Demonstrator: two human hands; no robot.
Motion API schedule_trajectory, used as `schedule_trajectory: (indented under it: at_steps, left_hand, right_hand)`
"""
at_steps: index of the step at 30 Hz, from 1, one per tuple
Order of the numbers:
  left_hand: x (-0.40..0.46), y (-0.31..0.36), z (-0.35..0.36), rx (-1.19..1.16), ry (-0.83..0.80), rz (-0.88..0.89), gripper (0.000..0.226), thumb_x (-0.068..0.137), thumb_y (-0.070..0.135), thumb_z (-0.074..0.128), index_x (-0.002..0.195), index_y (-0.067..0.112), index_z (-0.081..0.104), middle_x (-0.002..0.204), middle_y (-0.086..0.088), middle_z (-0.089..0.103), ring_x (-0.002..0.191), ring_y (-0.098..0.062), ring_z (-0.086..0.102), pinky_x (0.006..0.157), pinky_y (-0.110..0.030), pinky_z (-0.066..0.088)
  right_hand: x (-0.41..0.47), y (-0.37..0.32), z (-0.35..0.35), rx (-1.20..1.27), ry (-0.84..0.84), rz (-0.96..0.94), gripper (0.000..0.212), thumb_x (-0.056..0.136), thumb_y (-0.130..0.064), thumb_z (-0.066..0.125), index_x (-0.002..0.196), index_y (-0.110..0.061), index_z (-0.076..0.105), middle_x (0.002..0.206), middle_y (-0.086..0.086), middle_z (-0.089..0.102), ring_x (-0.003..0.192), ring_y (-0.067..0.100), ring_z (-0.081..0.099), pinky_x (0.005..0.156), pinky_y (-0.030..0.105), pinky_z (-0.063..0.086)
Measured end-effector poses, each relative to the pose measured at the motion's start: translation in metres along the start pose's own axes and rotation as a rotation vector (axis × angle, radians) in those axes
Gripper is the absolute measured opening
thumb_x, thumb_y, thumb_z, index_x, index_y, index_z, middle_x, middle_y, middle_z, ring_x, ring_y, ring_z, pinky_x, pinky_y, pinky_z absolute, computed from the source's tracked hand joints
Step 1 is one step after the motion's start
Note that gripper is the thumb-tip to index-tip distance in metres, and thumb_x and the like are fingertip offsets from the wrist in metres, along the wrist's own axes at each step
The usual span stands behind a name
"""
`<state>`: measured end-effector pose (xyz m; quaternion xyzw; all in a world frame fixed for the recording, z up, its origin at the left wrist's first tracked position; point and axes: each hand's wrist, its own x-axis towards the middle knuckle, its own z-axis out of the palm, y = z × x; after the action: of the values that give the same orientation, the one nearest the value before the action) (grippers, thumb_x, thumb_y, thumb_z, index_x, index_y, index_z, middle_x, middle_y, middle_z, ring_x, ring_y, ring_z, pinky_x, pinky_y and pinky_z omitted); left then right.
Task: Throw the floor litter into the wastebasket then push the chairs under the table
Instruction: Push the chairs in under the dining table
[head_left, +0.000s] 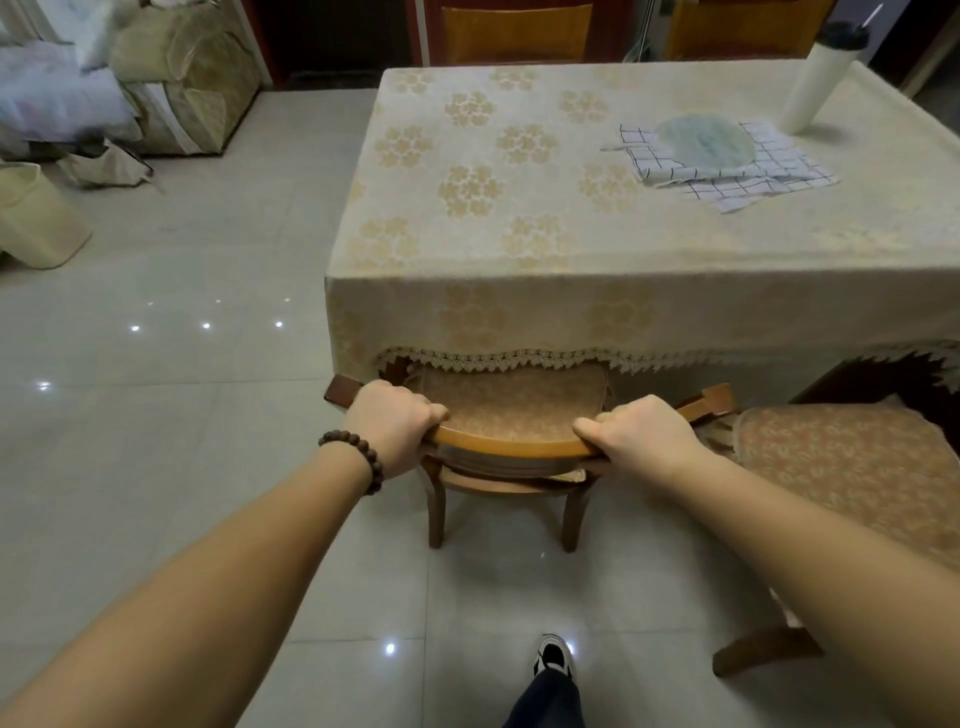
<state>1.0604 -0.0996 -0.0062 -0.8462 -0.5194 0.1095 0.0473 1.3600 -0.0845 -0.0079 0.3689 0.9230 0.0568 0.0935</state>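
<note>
Home dining room: clothed table (467, 171), sofa (192, 78).

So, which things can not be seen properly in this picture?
Head view only:
- Front legs of the chair held by the left hand and right hand: hidden by the tablecloth.
- Second chair: cut off by the right edge and covered by the right forearm.
- Wastebasket and litter: none clearly in view.
- Cup contents: hidden by its lid.

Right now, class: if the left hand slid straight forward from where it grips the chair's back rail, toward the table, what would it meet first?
Most likely the lace hem of the tablecloth, hanging just ahead of the left hand. The chair seat already sits partly beneath it, though depth is hard to judge.
</note>
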Motion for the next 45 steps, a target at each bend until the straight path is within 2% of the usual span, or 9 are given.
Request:
schedule_trajectory:
  at_steps: [3, 8, 18, 22, 26, 33, 38, 41, 45]
  left_hand:
    - [0.019, 0.009, 0.003, -0.010, -0.009, 0.030, 0.010, 0.089, 0.031, 0.051, 0.097, 0.031, 0.056, 0.084, 0.008, 0.062, 0.078, -0.016, 0.059, 0.070, -0.032, 0.047]
    - [0.055, -0.032, -0.005, 0.024, -0.034, -0.020, 0.007, 0.087, 0.034, 0.055, 0.093, 0.032, 0.059, 0.077, 0.009, 0.059, 0.074, -0.014, 0.057, 0.068, -0.029, 0.045]
    - [0.119, -0.066, -0.003, 0.044, -0.017, -0.025, 0.006, 0.086, 0.038, 0.055, 0.091, 0.034, 0.056, 0.076, 0.010, 0.060, 0.071, -0.015, 0.057, 0.061, -0.028, 0.040]
    - [0.120, -0.073, 0.001, 0.052, -0.099, -0.048, 0.010, 0.088, 0.042, 0.052, 0.093, 0.034, 0.052, 0.076, 0.009, 0.059, 0.069, -0.014, 0.056, 0.060, -0.029, 0.043]
    - [0.109, -0.073, 0.006, 0.069, -0.175, -0.074, 0.016, 0.089, 0.047, 0.051, 0.093, 0.033, 0.056, 0.079, 0.010, 0.060, 0.074, -0.012, 0.057, 0.072, -0.029, 0.046]
    - [0.131, -0.059, 0.001, 0.031, -0.139, -0.131, 0.010, 0.086, 0.041, 0.055, 0.087, 0.031, 0.056, 0.080, 0.009, 0.062, 0.076, -0.015, 0.059, 0.071, -0.030, 0.042]
    - [0.157, -0.054, 0.001, -0.016, -0.129, -0.149, 0.015, 0.088, 0.044, 0.050, 0.093, 0.032, 0.057, 0.083, 0.008, 0.062, 0.077, -0.018, 0.059, 0.068, -0.031, 0.041]
    - [0.167, -0.064, 0.001, -0.034, -0.142, -0.077, 0.016, 0.088, 0.045, 0.050, 0.095, 0.033, 0.058, 0.084, 0.007, 0.061, 0.075, -0.019, 0.059, 0.063, -0.030, 0.045]
    - [0.168, -0.100, -0.001, -0.011, -0.212, -0.118, 0.013, 0.086, 0.042, 0.052, 0.088, 0.032, 0.060, 0.077, 0.008, 0.059, 0.069, -0.016, 0.057, 0.061, -0.029, 0.048]
  right_hand:
    - [0.004, 0.023, 0.004, -0.017, -0.038, 0.003, 0.024, 0.093, -0.034, 0.042, 0.106, -0.017, 0.053, 0.088, 0.003, 0.065, 0.079, 0.028, 0.062, 0.057, 0.032, 0.034]
    - [0.047, 0.041, 0.002, -0.019, 0.027, -0.017, 0.031, 0.091, -0.047, 0.047, 0.099, -0.017, 0.051, 0.079, 0.002, 0.061, 0.069, 0.026, 0.059, 0.053, 0.032, 0.030]
    - [0.103, 0.099, 0.008, -0.029, -0.026, -0.018, 0.027, 0.089, -0.050, 0.049, 0.096, -0.024, 0.048, 0.071, -0.007, 0.052, 0.059, 0.020, 0.051, 0.048, 0.029, 0.030]
    - [0.109, 0.089, 0.012, -0.006, -0.009, -0.048, 0.025, 0.089, -0.045, 0.050, 0.095, -0.021, 0.044, 0.069, -0.002, 0.052, 0.058, 0.024, 0.053, 0.046, 0.030, 0.026]
    - [0.110, 0.072, 0.018, 0.053, -0.035, -0.079, 0.018, 0.093, -0.036, 0.046, 0.098, -0.019, 0.046, 0.069, 0.000, 0.051, 0.060, 0.026, 0.054, 0.047, 0.032, 0.029]
    - [0.126, 0.117, 0.015, -0.032, -0.116, -0.096, 0.018, 0.094, -0.039, 0.043, 0.104, -0.024, 0.048, 0.075, -0.003, 0.055, 0.059, 0.022, 0.052, 0.044, 0.029, 0.021]
    - [0.139, 0.146, 0.009, -0.083, -0.204, -0.009, 0.002, 0.093, -0.022, 0.042, 0.095, -0.024, 0.042, 0.063, -0.006, 0.039, 0.055, 0.021, 0.043, 0.045, 0.031, 0.024]
    - [0.144, 0.152, 0.006, -0.077, -0.209, 0.013, 0.011, 0.093, -0.029, 0.043, 0.087, -0.024, 0.036, 0.062, -0.005, 0.040, 0.055, 0.022, 0.045, 0.045, 0.032, 0.026]
    - [0.163, 0.131, 0.006, -0.016, -0.142, -0.006, 0.019, 0.092, -0.041, 0.046, 0.085, -0.026, 0.036, 0.066, -0.006, 0.043, 0.060, 0.023, 0.049, 0.046, 0.031, 0.024]
